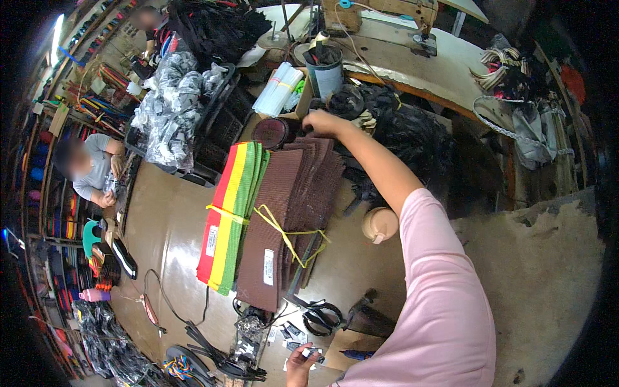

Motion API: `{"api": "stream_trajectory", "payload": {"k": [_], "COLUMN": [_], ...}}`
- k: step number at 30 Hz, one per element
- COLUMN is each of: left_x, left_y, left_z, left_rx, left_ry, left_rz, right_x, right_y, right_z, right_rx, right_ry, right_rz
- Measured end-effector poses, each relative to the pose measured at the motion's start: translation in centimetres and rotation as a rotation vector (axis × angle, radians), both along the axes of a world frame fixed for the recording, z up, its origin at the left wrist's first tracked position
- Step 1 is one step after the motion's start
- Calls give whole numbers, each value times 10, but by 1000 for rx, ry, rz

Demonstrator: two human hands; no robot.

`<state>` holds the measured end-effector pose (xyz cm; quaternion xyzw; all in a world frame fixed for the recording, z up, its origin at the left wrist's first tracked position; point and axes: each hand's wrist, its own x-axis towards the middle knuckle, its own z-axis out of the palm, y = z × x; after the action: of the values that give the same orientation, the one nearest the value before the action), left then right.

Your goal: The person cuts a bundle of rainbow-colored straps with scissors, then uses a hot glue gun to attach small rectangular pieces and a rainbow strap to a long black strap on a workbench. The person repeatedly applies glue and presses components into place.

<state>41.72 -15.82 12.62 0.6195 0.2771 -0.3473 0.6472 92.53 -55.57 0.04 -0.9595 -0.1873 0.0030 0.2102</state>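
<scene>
Piece, small and dark with a pale patch, pinched in the left hand near the lower rim of the view; left grip closed on it. Similar dark pieces scattered just beyond, beside black-handled scissors. Right hand far forward on an outstretched, pink-sleeved arm, at the upper end of a stack of brown ribbed strips; knuckles uppermost, fingers bent down near a dark round object, contents of the right grip hidden, impossible to tell whether closed. Brown stack many layers deep, fanned along its right side, with a white label near the lower end and a yellow tie across. Close along its left, a red, yellow and green bundle. Room for moving: bench surface exposed left of the bundle, and a narrower stretch between brown stack and tan roll. Bounds: black crate upper left, open box beyond the right hand, black fabric heap to its right.
</scene>
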Motion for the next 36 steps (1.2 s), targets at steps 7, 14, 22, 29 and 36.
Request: {"api": "stream_trajectory", "payload": {"k": [7,14,22,29,36], "left_x": [-5,-9,-4,-2,-15], "left_y": [9,20,9,-2,2], "left_z": [-11,-16,-17,1,-3], "left_rx": [-26,16,32,81,36], "left_ry": [-25,-11,-15,-57,-53], "left_rz": [68,86,78,-10,113], "right_x": [-5,-7,-2,-10,-9], "right_y": [14,-4,-6,18,9], "right_z": [-32,12,-11,-38,-53], "right_rx": [-224,-117,-216,-394,-399], "right_ry": [-59,-118,72,169,43], "right_rz": [-189,-298,-163,29,-17]}}
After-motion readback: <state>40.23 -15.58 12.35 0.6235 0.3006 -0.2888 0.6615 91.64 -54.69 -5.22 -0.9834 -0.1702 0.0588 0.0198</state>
